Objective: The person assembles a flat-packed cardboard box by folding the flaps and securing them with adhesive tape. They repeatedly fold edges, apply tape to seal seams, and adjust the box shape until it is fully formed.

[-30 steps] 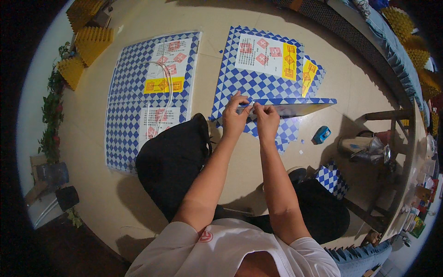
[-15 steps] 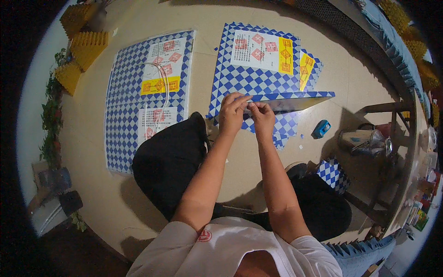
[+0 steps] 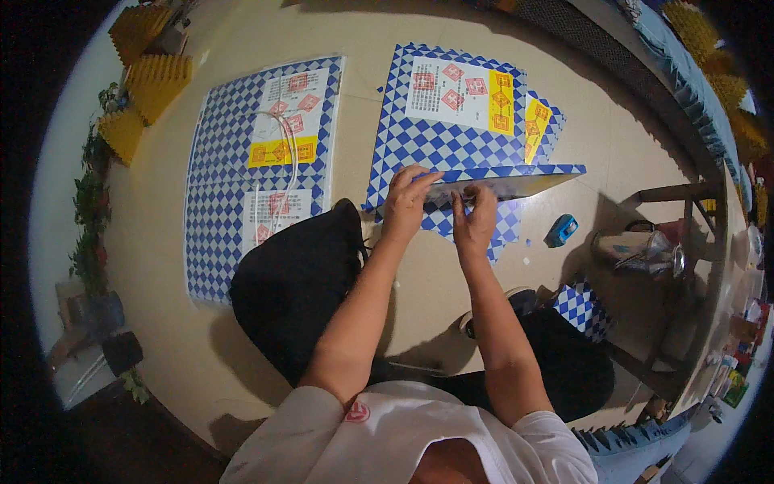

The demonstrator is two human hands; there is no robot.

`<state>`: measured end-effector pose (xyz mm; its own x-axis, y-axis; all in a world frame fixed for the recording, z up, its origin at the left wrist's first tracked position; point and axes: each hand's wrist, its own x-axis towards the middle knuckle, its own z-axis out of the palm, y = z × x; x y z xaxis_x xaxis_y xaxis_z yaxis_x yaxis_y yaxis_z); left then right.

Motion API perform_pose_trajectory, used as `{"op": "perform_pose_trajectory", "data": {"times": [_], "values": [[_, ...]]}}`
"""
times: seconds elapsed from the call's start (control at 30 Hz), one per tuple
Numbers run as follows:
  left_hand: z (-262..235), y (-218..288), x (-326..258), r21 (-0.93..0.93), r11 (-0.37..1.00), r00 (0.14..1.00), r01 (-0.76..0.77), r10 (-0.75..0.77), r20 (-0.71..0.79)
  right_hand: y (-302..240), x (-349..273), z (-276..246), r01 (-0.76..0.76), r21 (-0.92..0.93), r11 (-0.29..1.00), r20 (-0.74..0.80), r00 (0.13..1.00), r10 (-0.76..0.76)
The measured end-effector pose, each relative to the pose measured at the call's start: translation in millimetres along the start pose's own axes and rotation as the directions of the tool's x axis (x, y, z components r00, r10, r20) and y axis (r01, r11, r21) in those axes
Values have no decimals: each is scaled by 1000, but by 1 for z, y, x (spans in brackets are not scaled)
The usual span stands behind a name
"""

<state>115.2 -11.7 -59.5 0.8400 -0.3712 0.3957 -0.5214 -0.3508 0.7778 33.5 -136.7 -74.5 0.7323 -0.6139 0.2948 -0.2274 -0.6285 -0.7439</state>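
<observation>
A flat panel [image 3: 524,184], edged in blue-and-white diamond checks, stands up from the floor with its pale face toward me. My left hand [image 3: 405,206] is closed on the panel's left end, fingers over the top edge. Just to the right, my right hand [image 3: 476,219] is in front of the pale face, its thumb and bent fingers apart with nothing visible between them. Behind the panel lies a checkered sheet [image 3: 451,145] bearing a white-and-yellow printed label [image 3: 451,90]. Another checkered piece [image 3: 548,133] pokes out from beneath its right side.
On the left lies a plastic-wrapped checkered pack [image 3: 222,161] with a white cord [image 3: 292,153] across it. A small blue object [image 3: 562,231] and paper scraps lie right of the panel. A wooden frame [image 3: 677,194], a bag [image 3: 637,246] and a checkered piece [image 3: 582,308] are at the right.
My right hand has drawn away from my left, moving slightly right and down, and its pinched thumb and fingers have parted. The left hand keeps its hold on the panel.
</observation>
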Motion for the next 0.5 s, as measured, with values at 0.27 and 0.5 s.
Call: {"op": "perform_pose_trajectory", "data": {"times": [0.27, 0.5], "values": [[-19, 64, 27, -122, 989, 996, -84, 87, 18, -40, 80, -65, 487, -4, 873, 380, 809, -449], [-94, 106, 55, 30, 958, 884, -284, 274, -380, -60, 65, -154, -161, 694, 702, 164, 984, 64]]}}
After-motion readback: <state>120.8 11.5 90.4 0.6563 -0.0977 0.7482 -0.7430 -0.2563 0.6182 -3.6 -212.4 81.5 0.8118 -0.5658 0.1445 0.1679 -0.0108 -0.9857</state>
